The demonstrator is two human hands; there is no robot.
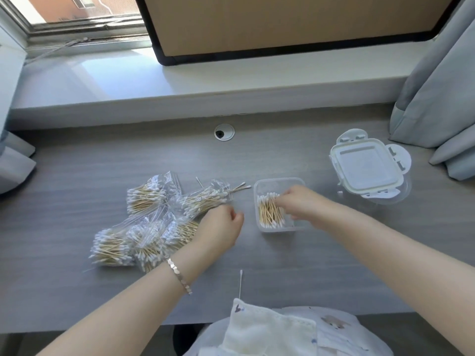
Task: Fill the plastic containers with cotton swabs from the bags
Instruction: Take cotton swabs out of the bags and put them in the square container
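A clear square plastic container (279,183) sits mid-desk with a layer of wooden cotton swabs (267,213) lying in its left half. My right hand (298,201) reaches into it, fingertips on the swabs. Left of it lie several clear bags of swabs (144,195), one opened bag (205,199) spilling a few swabs toward the container. My left hand (221,227) rests beside the opened bag with fingers curled and nothing visible in them. A second container with its white clip lid (365,167) on top stands at the right.
One loose swab (240,283) lies near the desk's front edge, above a white cloth (267,330) on my lap. A cable grommet (224,131) sits at the desk's back. Grey curtains (437,98) hang at right; a window sill and a cardboard panel are behind.
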